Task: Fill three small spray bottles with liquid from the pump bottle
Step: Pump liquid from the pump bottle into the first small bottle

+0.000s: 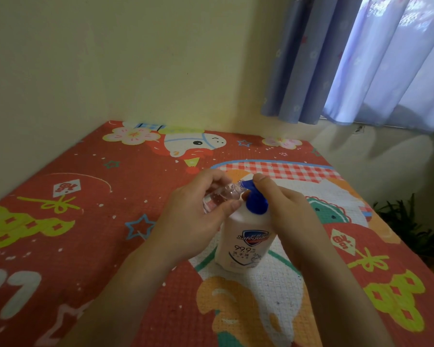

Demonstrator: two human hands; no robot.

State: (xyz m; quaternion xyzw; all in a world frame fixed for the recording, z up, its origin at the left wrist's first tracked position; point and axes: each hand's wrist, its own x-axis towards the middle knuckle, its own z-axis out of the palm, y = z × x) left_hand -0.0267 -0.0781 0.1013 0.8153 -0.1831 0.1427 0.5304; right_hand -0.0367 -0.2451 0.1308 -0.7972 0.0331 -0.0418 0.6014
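Observation:
A white pump bottle with a blue pump head stands upright near the middle of the table. My left hand holds a small clear spray bottle tilted, its open mouth against the blue spout. My right hand rests on the pump, the thumb lying on top of the pump head. No cap shows on the small bottle. Other small bottles are not in view.
The table is covered by a red cartoon-printed mat. A cream wall runs along its far and left sides. Blue curtains hang at the upper right, and a green plant stands beyond the right edge.

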